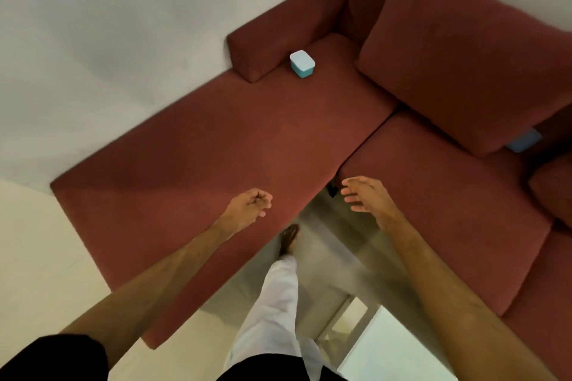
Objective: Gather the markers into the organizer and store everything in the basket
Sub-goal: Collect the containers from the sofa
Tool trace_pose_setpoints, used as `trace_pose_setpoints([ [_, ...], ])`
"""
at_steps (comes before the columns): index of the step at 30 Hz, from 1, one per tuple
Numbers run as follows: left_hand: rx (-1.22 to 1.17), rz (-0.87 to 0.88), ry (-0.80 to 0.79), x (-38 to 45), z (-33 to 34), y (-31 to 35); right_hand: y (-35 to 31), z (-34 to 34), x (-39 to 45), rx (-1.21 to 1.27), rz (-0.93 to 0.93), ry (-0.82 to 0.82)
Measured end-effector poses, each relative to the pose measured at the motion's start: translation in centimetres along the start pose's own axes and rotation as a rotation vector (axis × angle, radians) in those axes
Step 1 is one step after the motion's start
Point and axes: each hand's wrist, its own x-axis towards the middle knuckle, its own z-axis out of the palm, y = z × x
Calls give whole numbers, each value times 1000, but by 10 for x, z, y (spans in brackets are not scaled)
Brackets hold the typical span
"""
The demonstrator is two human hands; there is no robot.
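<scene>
Your left hand hangs over the sofa seat, fingers curled loosely; whether they grip anything, you cannot tell. Your right hand is spread, fingers apart, gripping nothing. The organizer, a small teal box with a pale top, sits far back on the seat beside the armrest, well apart from both hands. No markers or basket are visible. A blue object peeks from under the back cushion; unidentified.

Risks, as judged: the long reach may tip the box on soft upholstery; markers could lie hidden in the cushion gaps and get missed.
</scene>
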Motion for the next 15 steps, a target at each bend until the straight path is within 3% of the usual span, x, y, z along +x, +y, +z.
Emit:
trace_pose_setpoints([
  [15, -202, -213, 84, 314, -34, 120, -199, -8, 343, -543, -85, -154],
])
